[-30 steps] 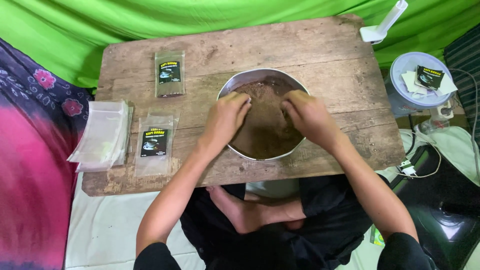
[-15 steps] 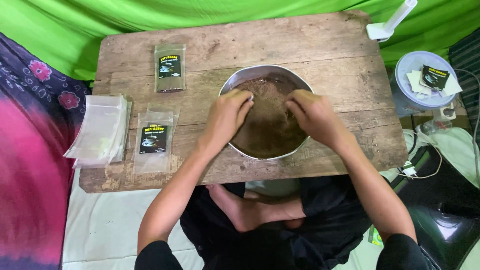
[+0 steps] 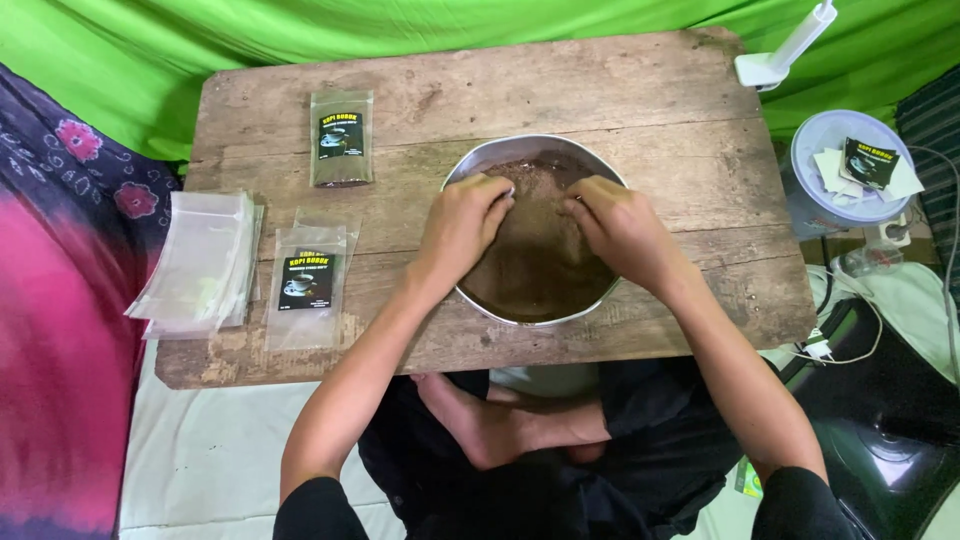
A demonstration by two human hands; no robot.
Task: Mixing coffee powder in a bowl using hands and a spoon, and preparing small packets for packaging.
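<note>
head view: a round metal bowl (image 3: 468,168) sits on the right half of a worn wooden table (image 3: 600,90), filled with dark brown powder (image 3: 535,270). both hands are down inside the bowl. the left hand (image 3: 462,222) lies palm down on the powder at the bowl's left side, fingers curled and loosely closed, with something small and pale at its fingertips; what it is cannot be told. the right hand (image 3: 618,225) rests on the powder at the right side, fingers bent and drawn together, no separate thing seen in its grip. left of the bowl lie a filled pouch (image 3: 341,138) with a dark label, a flat labelled pouch (image 3: 306,285) nearer the table's front edge, and a stack of clear plastic bags (image 3: 200,262) at the left edge. off the table to the right stands a lidded plastic tub (image 3: 812,205) with labels on top. green cloth (image 3: 120,50) lies behind the table.
</note>
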